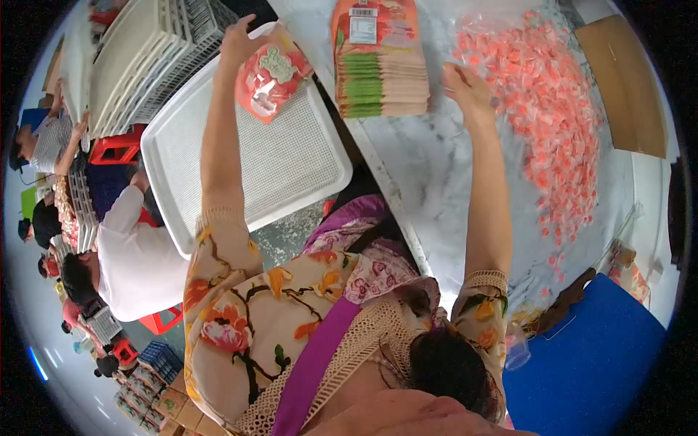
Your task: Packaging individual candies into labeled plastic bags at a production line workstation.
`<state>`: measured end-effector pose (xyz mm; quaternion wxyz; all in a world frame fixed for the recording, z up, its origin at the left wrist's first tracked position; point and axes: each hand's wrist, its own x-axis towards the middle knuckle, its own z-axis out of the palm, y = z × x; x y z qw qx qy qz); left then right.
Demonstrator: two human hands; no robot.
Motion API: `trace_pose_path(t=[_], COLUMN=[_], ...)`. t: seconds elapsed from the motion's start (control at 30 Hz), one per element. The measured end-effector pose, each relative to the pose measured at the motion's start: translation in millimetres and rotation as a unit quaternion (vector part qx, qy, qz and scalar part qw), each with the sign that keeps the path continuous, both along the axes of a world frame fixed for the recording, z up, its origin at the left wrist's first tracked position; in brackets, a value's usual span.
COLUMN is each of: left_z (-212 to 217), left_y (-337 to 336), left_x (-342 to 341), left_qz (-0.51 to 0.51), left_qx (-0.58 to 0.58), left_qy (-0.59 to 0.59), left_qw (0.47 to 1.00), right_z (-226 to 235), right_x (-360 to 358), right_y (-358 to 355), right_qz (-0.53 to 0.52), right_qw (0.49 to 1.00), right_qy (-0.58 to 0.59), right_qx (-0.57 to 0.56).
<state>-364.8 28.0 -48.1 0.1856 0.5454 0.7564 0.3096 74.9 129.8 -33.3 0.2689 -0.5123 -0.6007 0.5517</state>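
Note:
My left hand [241,42] is over the far end of a white mesh tray [291,171], its thumb and forefinger apart. Right beside it, touching its fingers or nearly so, a filled red and clear candy bag [270,81] with a pale green label rests on the tray. Over the marbled table my right hand [471,93] hovers with loosely bent fingers and nothing visible in them. It sits between a fanned stack of flat printed pouches [382,76] and a big heap of small pink wrapped candies [542,94]. Its palm side is partly hidden.
Stacked white crates [145,65] stand at the far left beside the tray. A cardboard flap [624,86] borders the candies on the right, with a blue panel [589,356] nearer me. A person in a white shirt [142,251] and other people are at left, near red stools [161,320].

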Motion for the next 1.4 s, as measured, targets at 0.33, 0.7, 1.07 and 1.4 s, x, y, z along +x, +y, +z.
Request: trace_pose_path(t=[0.33, 0.7, 1.07, 1.4], left_z=[-54, -37, -2, 0], left_y=[4, 9, 18, 25], left_x=[203, 254, 224, 181], left_qz=[0.051, 0.007, 0.108, 0.111], left_qx=[0.193, 0.213, 0.167, 0.062], left_qy=[0.012, -0.294, -0.764, 0.157], left_qw=[0.980, 0.932, 0.614, 0.979], right_z=[-23, 57, -7, 13], right_x=[-52, -44, -108, 85], right_y=[52, 18, -85, -80], right_qz=[0.003, 0.154, 0.093, -0.150], right_qw=[0.992, 0.985, 0.755, 0.930], right_qy=[0.008, -0.003, -0.481, -0.109], right_qx=[-0.122, 0.079, 0.436, 0.318])
